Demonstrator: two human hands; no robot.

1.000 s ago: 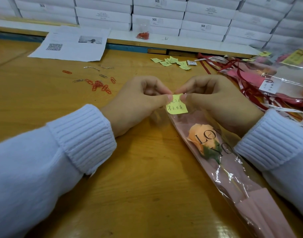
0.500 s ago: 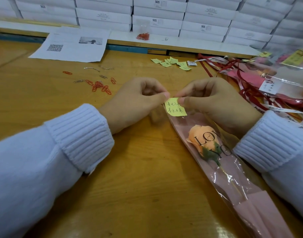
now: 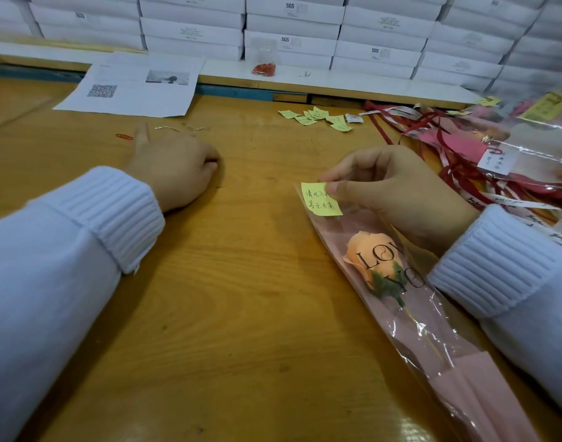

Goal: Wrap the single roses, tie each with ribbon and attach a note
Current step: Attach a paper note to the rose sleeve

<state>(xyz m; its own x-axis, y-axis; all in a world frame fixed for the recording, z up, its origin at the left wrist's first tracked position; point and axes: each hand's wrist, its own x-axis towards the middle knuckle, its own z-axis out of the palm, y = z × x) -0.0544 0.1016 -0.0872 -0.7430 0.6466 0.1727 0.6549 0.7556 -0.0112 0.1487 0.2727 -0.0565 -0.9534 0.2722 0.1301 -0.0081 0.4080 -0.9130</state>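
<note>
Thumb and forefinger of my right hand (image 3: 397, 193) pinch the yellow note (image 3: 319, 202) by its right edge, holding it against the top end of the pink sleeve (image 3: 464, 378). The handwritten side faces up. Inside the sleeve the peach rose (image 3: 369, 253) lies flat on the wooden table (image 3: 241, 330), bloom toward the note and stem running away toward me. Black lettering on the clear film crosses the bloom, and my right wrist rests over the sleeve's right edge.

My left hand (image 3: 174, 170) is well left of the rose, low over the table and blurred. I cannot tell whether it grips anything. Just beyond it lie a red paper clip (image 3: 124, 136) and some silver clips (image 3: 168, 128). Farther back, left of the rose, sits a printed sheet (image 3: 133, 87).

Straight beyond the rose is a scatter of spare notes (image 3: 317, 118). To its right, red ribbons (image 3: 458, 173) tangle under a heap of finished wrapped roses (image 3: 512, 145), close to my right hand. Behind all of this, a small bag of red clips (image 3: 264, 69) stands before stacked white boxes (image 3: 289, 27).
</note>
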